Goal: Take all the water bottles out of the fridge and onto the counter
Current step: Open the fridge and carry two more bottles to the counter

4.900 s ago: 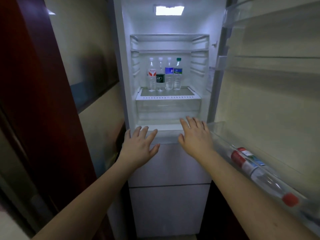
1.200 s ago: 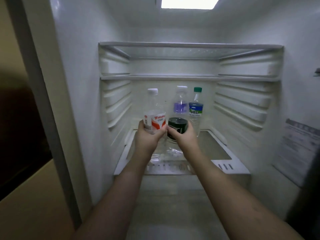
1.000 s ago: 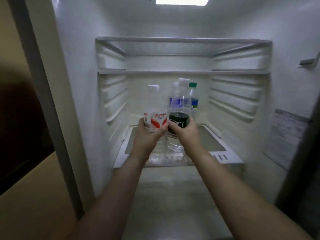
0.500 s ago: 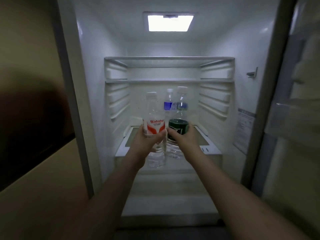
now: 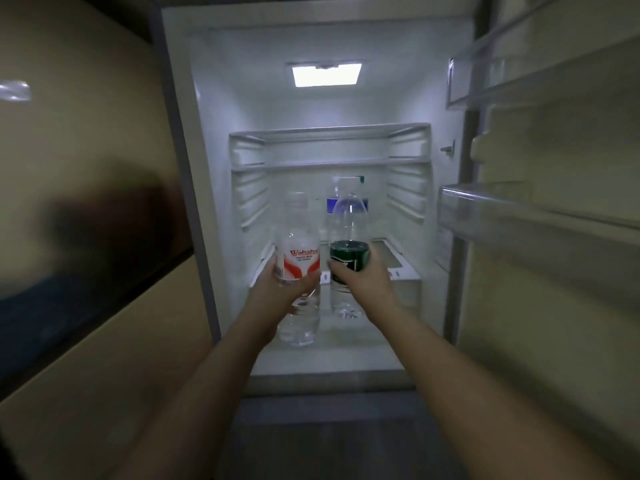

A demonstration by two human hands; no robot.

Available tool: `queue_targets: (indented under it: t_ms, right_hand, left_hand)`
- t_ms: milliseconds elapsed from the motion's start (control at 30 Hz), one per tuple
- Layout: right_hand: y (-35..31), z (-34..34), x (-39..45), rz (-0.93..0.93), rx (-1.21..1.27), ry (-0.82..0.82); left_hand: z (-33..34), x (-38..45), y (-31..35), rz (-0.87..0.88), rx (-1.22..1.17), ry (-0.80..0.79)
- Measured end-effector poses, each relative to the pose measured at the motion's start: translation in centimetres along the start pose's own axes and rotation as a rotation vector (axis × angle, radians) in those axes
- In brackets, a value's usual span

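My left hand (image 5: 287,289) is gripping one clear plastic bottle with a red-and-white label (image 5: 299,265) at mid-body; my right hand (image 5: 363,278) is gripping one clear plastic bottle with a dark green label (image 5: 348,258) likewise, both upright for balanced carrying, just outside the open white fridge (image 5: 214,168). Behind them, on the shelf, I am counting two: a blue-labelled bottle (image 5: 331,204) and a green-capped bottle (image 5: 361,179), mostly hidden.

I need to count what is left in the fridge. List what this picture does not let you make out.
- Bottles at the back, head view: the dark-green-label bottle in the right hand hides them; count unclear.
- Red-label bottle in the left hand: small print blurred.
- Counter: out of frame.
- Door shelves: cut off by the right edge.
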State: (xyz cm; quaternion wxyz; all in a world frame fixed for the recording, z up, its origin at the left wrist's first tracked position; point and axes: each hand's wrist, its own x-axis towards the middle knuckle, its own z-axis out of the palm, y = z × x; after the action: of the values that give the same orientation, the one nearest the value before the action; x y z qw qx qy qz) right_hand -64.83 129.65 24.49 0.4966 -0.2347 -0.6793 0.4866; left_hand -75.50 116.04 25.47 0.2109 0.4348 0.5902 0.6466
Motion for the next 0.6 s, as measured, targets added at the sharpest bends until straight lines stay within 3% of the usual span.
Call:
queue_targets:
  t_ms: [433,600]
  right_hand:
    - [-5.1,-0.5,-12.7,-0.004,-0.047,0.096]
    - [-7.2,-2.4,-18.8,0.008,-0.104,0.194]
  left_hand:
    - [-2.7,-11.0,1.2,0.005,-0.095,-0.154]
    - [-3.2,-15.2,0.9,0.002,-0.153,-0.298]
